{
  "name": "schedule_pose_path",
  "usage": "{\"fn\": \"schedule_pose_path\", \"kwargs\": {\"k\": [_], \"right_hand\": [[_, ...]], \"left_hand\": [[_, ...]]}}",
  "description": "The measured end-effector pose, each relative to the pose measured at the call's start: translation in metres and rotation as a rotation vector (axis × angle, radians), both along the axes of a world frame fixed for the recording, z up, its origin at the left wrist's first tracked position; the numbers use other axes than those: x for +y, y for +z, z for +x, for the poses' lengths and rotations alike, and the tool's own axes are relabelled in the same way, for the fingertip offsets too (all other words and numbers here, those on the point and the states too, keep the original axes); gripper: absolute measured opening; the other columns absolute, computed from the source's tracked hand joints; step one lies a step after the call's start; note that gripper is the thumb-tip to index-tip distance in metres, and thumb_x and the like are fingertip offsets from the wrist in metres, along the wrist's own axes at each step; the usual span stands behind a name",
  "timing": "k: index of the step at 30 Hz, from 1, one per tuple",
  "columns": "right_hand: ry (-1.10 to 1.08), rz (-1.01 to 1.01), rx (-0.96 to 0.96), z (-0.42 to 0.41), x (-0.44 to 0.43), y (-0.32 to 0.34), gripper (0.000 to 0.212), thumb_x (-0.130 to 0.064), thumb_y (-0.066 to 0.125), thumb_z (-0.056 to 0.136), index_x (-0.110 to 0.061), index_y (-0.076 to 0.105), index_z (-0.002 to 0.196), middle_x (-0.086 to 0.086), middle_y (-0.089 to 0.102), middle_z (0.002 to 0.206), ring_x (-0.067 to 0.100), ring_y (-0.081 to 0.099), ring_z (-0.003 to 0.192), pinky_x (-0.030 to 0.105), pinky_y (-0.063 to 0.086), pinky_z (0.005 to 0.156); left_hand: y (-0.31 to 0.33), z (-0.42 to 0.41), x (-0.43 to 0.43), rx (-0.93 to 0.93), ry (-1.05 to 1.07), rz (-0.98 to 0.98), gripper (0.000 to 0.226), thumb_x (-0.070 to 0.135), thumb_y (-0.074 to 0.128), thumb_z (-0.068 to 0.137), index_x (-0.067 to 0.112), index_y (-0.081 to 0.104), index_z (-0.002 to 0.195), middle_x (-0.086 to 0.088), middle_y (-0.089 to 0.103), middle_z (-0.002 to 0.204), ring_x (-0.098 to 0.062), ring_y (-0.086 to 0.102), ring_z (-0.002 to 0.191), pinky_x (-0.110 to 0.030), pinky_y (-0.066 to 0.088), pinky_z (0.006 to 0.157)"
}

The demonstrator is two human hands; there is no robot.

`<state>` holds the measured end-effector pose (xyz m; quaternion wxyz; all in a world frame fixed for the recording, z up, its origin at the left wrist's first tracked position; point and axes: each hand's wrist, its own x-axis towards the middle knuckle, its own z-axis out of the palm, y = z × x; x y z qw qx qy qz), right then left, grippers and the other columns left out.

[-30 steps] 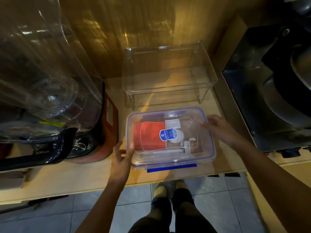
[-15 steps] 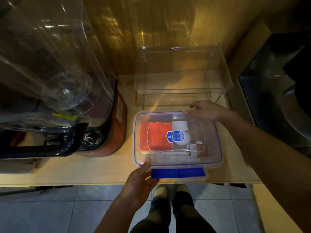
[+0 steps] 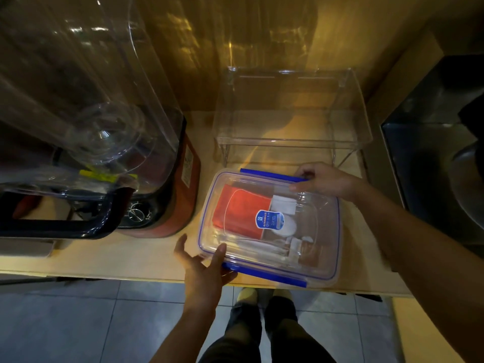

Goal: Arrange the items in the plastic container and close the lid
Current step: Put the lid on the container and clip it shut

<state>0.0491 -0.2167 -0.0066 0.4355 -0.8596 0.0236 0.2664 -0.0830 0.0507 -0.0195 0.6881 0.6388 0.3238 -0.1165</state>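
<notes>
A clear plastic container (image 3: 324,247) with its blue-trimmed lid on sits near the front edge of the wooden counter. Inside lie a red packet (image 3: 237,213), a white round item under a blue label (image 3: 269,219) and small white pieces. My left hand (image 3: 203,268) touches the container's front left corner beside the front blue latch (image 3: 272,277), fingers spread. My right hand (image 3: 327,180) rests on the back right edge, fingertips on the raised back blue latch (image 3: 269,176).
A red blender base (image 3: 167,205) with a large clear jug (image 3: 78,100) stands to the left. A clear acrylic stand (image 3: 290,111) is behind the container. A dark metal appliance (image 3: 434,158) fills the right. The counter edge (image 3: 131,273) runs just in front.
The container has turned slightly, its right end nearer the counter edge. My right hand went from the right side to the back latch. My left hand slid from the left side to the front left corner.
</notes>
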Motion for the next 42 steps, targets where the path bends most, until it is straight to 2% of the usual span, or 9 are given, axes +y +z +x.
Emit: {"fn": "schedule_pose_path", "kwargs": {"k": [4, 7, 10, 13, 18, 21, 25, 30, 42], "right_hand": [[0.127, -0.053, -0.082, -0.007, 0.008, 0.000, 0.031, -0.028, 0.069, 0.081, -0.017, 0.061, 0.108, -0.003, 0.063, 0.097, 0.005, 0.060, 0.080, 0.004, 0.046, 0.061], [0.063, 0.006, -0.093, -0.014, 0.009, -0.001, 0.031, -0.028, 0.070, 0.081, -0.020, 0.061, 0.110, 0.001, 0.067, 0.105, 0.013, 0.063, 0.092, 0.025, 0.051, 0.081], [0.040, 0.026, -0.096, -0.015, 0.009, 0.001, 0.032, -0.026, 0.070, 0.081, -0.017, 0.062, 0.111, 0.006, 0.068, 0.107, 0.019, 0.064, 0.096, 0.036, 0.051, 0.086], [0.047, 0.018, -0.097, -0.014, 0.009, 0.002, 0.033, -0.025, 0.069, 0.082, -0.012, 0.061, 0.111, 0.009, 0.068, 0.108, 0.022, 0.064, 0.097, 0.038, 0.051, 0.087], [0.064, -0.039, -0.103, -0.012, 0.012, 0.001, 0.034, -0.025, 0.067, 0.083, -0.013, 0.058, 0.114, 0.009, 0.065, 0.111, 0.022, 0.061, 0.100, 0.034, 0.049, 0.088], [0.071, -0.070, -0.116, -0.012, 0.013, 0.001, 0.038, -0.026, 0.065, 0.085, -0.015, 0.055, 0.120, 0.007, 0.063, 0.118, 0.021, 0.059, 0.105, 0.037, 0.048, 0.093], [0.069, -0.068, -0.125, -0.012, 0.014, 0.000, 0.044, -0.025, 0.064, 0.086, -0.018, 0.051, 0.128, 0.005, 0.059, 0.126, 0.018, 0.055, 0.109, 0.032, 0.044, 0.095], [0.001, -0.038, -0.142, -0.013, 0.015, -0.003, 0.041, -0.022, 0.067, 0.082, -0.016, 0.058, 0.122, 0.005, 0.064, 0.118, 0.014, 0.057, 0.101, 0.028, 0.045, 0.086], [-0.070, -0.046, -0.136, -0.014, 0.016, -0.003, 0.039, -0.026, 0.067, 0.083, -0.016, 0.062, 0.120, 0.006, 0.068, 0.117, 0.020, 0.061, 0.105, 0.038, 0.049, 0.094]], "left_hand": [[-0.004, -0.011, -0.001, -0.149, -0.436, 0.382, 0.061, 0.028, 0.074, 0.072, 0.055, 0.039, 0.113, -0.009, 0.027, 0.142, -0.020, 0.064, 0.093, -0.033, 0.060, 0.078], [-0.004, -0.016, 0.003, -0.218, -0.627, 0.563, 0.091, 0.020, 0.084, 0.057, 0.046, 0.036, 0.130, -0.013, 0.007, 0.154, -0.014, 0.065, 0.092, -0.038, 0.057, 0.086], [0.000, -0.008, 0.008, -0.363, -0.781, 1.127, 0.092, 0.031, 0.089, 0.047, 0.034, 0.050, 0.131, -0.031, 0.027, 0.148, -0.047, 0.061, 0.102, -0.055, 0.054, 0.074], [0.009, 0.008, 0.008, -0.458, -0.983, 1.483, 0.088, 0.050, 0.087, 0.037, 0.021, 0.063, 0.116, -0.028, 0.054, 0.132, -0.052, 0.055, 0.113, -0.062, 0.047, 0.084], [0.002, 0.025, 0.007, -1.024, -1.433, 1.369, 0.071, 0.024, 0.091, 0.049, 0.020, 0.065, 0.115, -0.010, 0.064, 0.127, -0.033, 0.053, 0.123, -0.061, 0.044, 0.094], [-0.004, 0.033, -0.001, -1.110, -1.542, 1.360, 0.055, 0.034, 0.082, 0.060, 0.023, 0.063, 0.110, -0.012, 0.059, 0.133, -0.040, 0.047, 0.128, -0.067, 0.035, 0.098], [-0.009, 0.042, -0.001, -1.269, -1.578, 1.398, 0.041, 0.044, 0.071, 0.073, 0.022, 0.065, 0.106, -0.015, 0.059, 0.132, -0.040, 0.049, 0.126, -0.061, 0.036, 0.100], [-0.012, 0.043, 0.000, -1.352, -1.539, 1.319, 0.034, 0.039, 0.069, 0.077, 0.016, 0.068, 0.102, -0.015, 0.063, 0.127, -0.039, 0.056, 0.119, -0.056, 0.045, 0.096], [-0.011, 0.040, -0.005, -1.248, -1.453, 1.173, 0.033, 0.037, 0.074, 0.071, 0.018, 0.072, 0.097, -0.009, 0.067, 0.121, -0.032, 0.060, 0.116, -0.049, 0.045, 0.097]]}}
